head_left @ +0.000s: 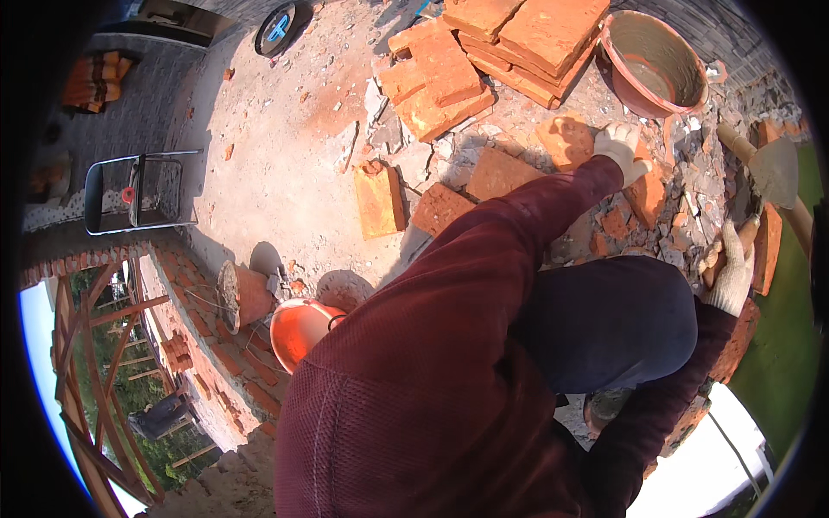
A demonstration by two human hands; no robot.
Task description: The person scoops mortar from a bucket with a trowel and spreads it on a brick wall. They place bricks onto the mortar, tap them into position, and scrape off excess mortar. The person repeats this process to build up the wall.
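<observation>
My left hand (618,148), in a pale work glove, is over the rubble with its fingers apart. Beneath and beside it are a reddish brick (646,197) and a flat orange brick (566,141) bearing the hand's shadow; contact is unclear. At the right, my gloved right hand (730,274) has fingers spread along the wall edge, against a brick piece (711,269) partly hidden by them. Another brick (767,250) stands on edge just beyond. Above that hand lies a tool with a flat grey metal blade (774,174) and wooden handle (735,142).
Stacked bricks (553,39) stand ahead, beside a mortar-crusted tub (654,65). Loose bricks (376,200) lie leftward. An orange bucket (298,332) and a dirty bucket (244,295) stand by a low brick wall (233,363). A folding chair (129,194) is farther left.
</observation>
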